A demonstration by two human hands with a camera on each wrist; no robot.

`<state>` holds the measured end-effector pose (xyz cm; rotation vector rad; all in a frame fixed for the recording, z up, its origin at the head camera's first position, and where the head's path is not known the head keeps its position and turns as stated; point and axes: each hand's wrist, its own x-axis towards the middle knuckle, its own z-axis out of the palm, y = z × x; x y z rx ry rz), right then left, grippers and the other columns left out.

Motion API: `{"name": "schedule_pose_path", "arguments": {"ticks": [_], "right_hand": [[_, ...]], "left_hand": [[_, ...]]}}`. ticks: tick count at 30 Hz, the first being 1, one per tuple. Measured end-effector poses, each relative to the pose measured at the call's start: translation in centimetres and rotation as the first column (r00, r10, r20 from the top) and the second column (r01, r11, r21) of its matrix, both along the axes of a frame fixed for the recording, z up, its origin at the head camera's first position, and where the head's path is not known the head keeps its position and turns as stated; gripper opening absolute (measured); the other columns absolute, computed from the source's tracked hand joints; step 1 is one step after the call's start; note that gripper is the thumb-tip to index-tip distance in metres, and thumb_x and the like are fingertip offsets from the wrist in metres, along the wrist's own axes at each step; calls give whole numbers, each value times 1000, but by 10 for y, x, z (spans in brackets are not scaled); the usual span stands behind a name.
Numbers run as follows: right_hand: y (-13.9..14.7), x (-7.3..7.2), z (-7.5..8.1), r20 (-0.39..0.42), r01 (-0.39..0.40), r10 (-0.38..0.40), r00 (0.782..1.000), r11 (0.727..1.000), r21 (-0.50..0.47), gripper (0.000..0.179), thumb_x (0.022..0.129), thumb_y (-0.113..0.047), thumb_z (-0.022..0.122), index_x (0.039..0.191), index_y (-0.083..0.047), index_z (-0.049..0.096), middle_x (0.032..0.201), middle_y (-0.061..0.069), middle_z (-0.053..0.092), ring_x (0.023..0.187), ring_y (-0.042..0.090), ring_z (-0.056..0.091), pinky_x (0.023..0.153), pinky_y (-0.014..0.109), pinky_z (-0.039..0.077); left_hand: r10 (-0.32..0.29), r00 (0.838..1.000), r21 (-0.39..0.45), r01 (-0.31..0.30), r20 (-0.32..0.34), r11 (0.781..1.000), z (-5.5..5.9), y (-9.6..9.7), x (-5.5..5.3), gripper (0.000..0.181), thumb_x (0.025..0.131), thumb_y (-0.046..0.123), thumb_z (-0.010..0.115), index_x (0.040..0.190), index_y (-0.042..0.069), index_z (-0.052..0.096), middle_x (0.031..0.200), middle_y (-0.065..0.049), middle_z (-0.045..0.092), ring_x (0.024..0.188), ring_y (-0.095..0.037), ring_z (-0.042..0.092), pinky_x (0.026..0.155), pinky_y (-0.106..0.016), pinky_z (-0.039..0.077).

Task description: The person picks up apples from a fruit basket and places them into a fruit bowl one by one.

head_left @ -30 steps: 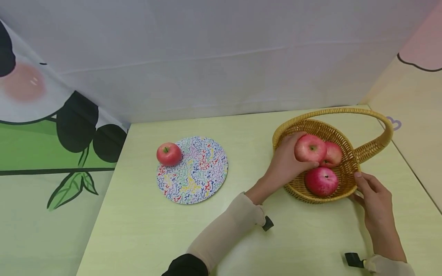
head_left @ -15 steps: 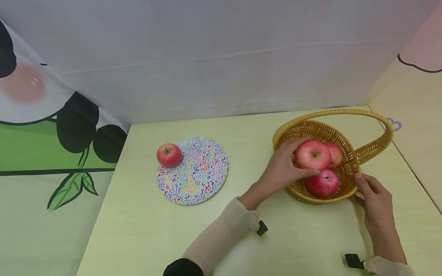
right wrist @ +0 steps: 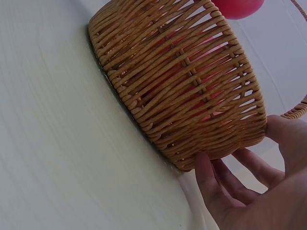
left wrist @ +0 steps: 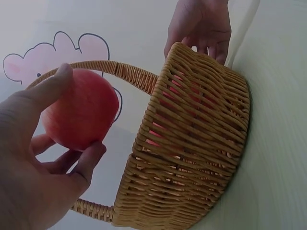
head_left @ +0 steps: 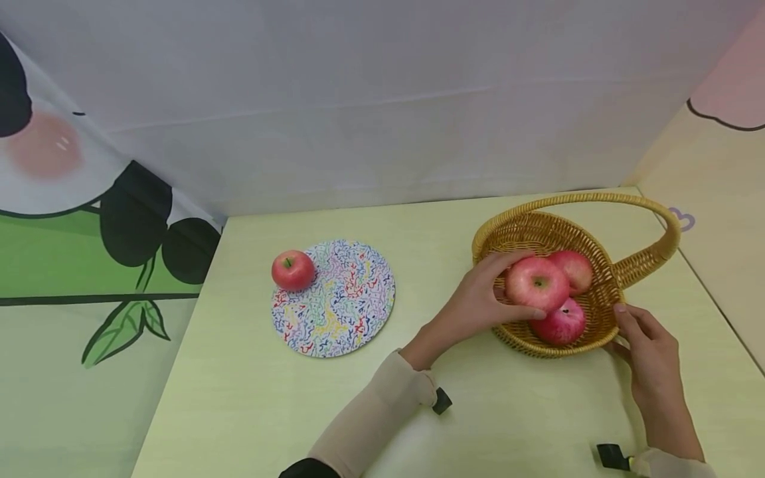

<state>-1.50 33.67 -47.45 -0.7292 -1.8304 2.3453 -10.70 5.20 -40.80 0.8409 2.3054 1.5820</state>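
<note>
Apple (head_left: pixel 536 284), round and pink-red, clamped in the left hand (head_left: pixel 478 299) right above the round golden wicker basket (left wrist: pixel 187 158), and the right hand (head_left: pixel 651 352) grips that basket's side!

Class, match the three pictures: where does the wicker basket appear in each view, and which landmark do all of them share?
Head: the basket sits right of centre.
Left wrist: the basket stands tilted just right of centre, reaching the bottom edge.
Right wrist: the basket fills the upper middle, cut off by the top edge.
Shared landmark: the right hand, holding the basket's side.
</note>
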Motion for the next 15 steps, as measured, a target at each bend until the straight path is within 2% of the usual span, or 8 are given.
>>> {"name": "schedule_pose_path", "arguments": {"ticks": [4, 7, 12, 15], "right_hand": [[0, 0, 0, 3, -1, 1, 1000, 1000, 0, 19, 101, -28, 70, 116, -19, 75, 106, -16, 70, 90, 1, 67, 67, 18, 59], [0, 0, 0, -8, -2, 2, 1000, 1000, -3, 19, 101, -27, 70, 117, -18, 75, 106, -16, 70, 90, 1, 67, 67, 18, 59], [0, 0, 0, -28, 3, -4, 1000, 1000, -3, 18, 101, -25, 69, 116, -17, 75, 105, -15, 71, 90, 2, 67, 67, 18, 59], [-1, 0, 0, -25, 6, -6, 1000, 1000, -3, 18, 101, -26, 70, 116, -17, 75, 105, -15, 71, 89, 2, 67, 67, 18, 59]], "left_hand": [[-52, 999, 23, 52, 16, 998, -1, -8, 1, 84, 80, 37, 92, 153, 35, 49, 146, 15, 53, 130, 0, 53, 103, -25, 55], [-82, 997, 19, 82, -16, 996, -1, -14, 1, 85, 80, 38, 91, 153, 36, 48, 151, 20, 49, 137, 2, 48, 109, -26, 51], [-98, 994, 38, 100, -55, 994, -4, -23, 2, 86, 80, 34, 92, 153, 36, 48, 153, 18, 50, 140, 1, 47, 111, -24, 48], [-99, 993, 43, 101, -61, 994, -5, -29, 4, 87, 78, 32, 94, 153, 34, 49, 152, 15, 51, 137, 1, 49, 108, -22, 50]]}}
